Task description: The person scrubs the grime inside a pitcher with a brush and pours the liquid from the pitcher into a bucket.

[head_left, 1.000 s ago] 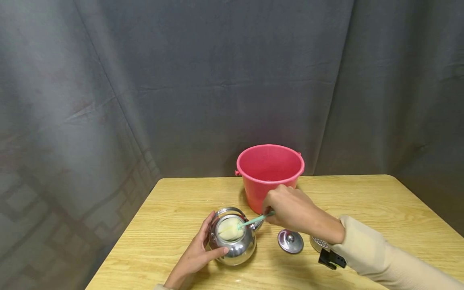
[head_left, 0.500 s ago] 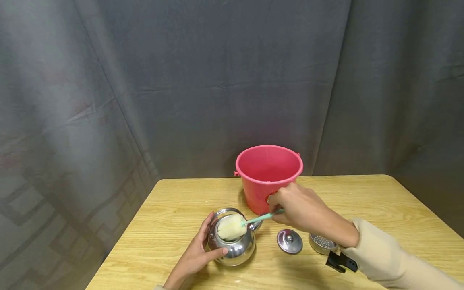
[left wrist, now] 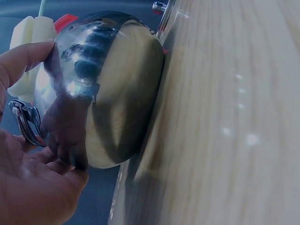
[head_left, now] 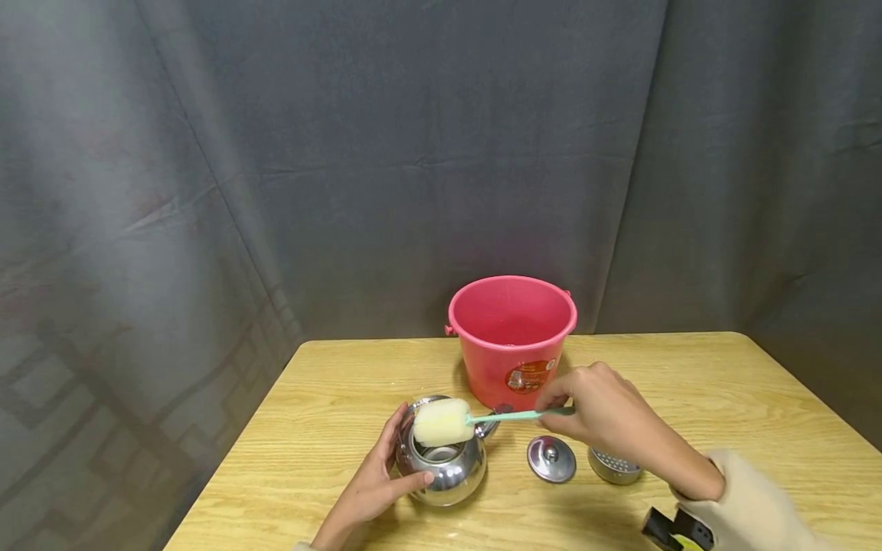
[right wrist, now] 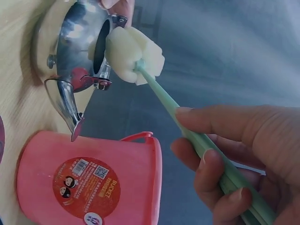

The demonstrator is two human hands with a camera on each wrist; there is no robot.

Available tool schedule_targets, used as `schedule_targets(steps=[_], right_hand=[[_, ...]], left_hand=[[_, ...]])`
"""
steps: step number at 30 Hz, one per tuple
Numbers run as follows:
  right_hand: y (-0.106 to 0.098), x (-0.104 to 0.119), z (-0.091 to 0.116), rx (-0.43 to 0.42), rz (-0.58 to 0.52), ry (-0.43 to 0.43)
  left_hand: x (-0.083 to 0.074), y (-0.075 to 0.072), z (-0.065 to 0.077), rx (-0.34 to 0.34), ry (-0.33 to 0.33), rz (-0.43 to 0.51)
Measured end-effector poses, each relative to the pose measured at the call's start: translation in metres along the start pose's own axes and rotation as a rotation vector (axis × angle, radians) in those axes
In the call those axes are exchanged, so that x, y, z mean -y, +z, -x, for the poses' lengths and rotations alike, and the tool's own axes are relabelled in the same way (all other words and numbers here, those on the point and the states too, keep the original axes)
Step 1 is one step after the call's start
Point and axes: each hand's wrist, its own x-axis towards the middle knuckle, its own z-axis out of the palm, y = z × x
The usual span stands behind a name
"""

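Observation:
My left hand (head_left: 372, 484) grips the side of a shiny steel kettle (head_left: 451, 484), thumb on the near side and fingers round the far side. The kettle stands lidless on the table, its spout pointing right. In my right hand (head_left: 602, 409) is the green handle of a sponge bottle brush (head_left: 442, 423), pinched between thumb and fingers. The brush's pale yellow sponge head is just above the kettle's round mouth, as the right wrist view (right wrist: 133, 54) shows from the side. Part of the kettle's raised handle is hidden behind the sponge.
A pink bucket (head_left: 513, 371) with a red label stands behind the kettle. On the wooden table (head_left: 331, 398), the kettle's lid (head_left: 551, 459) lies to the right of it, beside a small perforated steel strainer (head_left: 615, 467). A grey curtain (head_left: 441, 168) hangs behind.
My right hand has moved right, drawing the sponge head up out of the kettle's mouth. The left hand and the kettle have stayed in place.

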Motion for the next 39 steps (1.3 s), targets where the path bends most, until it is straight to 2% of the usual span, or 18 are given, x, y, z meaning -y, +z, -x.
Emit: schedule_targets(steps=[6, 13, 23, 28, 35, 39], right_hand=[[0.006, -0.006, 0.015, -0.083, -0.030, 0.026], [0.021, -0.017, 0.036, -0.136, -0.117, 0.056], [0.034, -0.028, 0.063, -0.173, -0.268, 0.120], [0.035, -0.029, 0.072, -0.218, -0.294, 0.128], [0.028, -0.027, 0.080, -0.251, -0.311, 0.283], [0.021, -0.032, 0.085, -0.281, -0.277, 0.326]], left_hand=[[0.000, 0.001, -0.002, 0.000, -0.002, 0.004], [0.000, 0.004, -0.003, 0.007, -0.006, 0.015], [0.001, 0.003, 0.004, 0.007, -0.028, 0.000], [0.002, 0.001, 0.008, -0.007, -0.061, 0.002], [0.002, -0.001, 0.011, -0.027, -0.075, 0.013], [0.000, -0.002, 0.012, -0.035, -0.079, 0.013]])
